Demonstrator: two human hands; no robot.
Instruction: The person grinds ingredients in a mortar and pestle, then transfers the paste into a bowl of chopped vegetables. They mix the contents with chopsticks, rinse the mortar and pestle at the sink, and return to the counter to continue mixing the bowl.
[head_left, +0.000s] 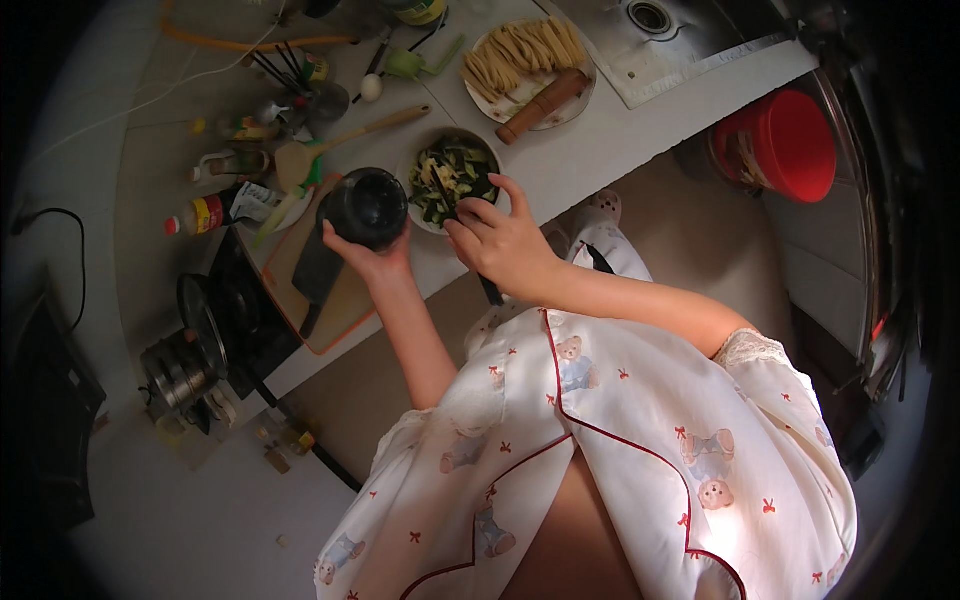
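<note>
My left hand (379, 255) grips a black round vessel (367, 206), perhaps a mortar, from beneath, its mouth turned up toward me beside the bowl. A white bowl (491, 142) holds cut green cucumber (469, 161) with a pale minced heap, which looks like garlic (442, 172), on top. Dark chopsticks (491, 289) run through my right hand (502, 240), their tips down in the bowl. A brown wooden pestle (544, 105) rests on the edge of a patterned plate (581, 109) of yellowish dried sticks (525, 52).
A cleaver (319, 270) lies on an orange-edged cutting board (349, 319) at left. Beyond are a wooden spoon (296, 161), sauce bottles (202, 214) and a gas stove (240, 300) with a steel pot (176, 367). A sink (690, 52) and red bucket (802, 146) stand at right.
</note>
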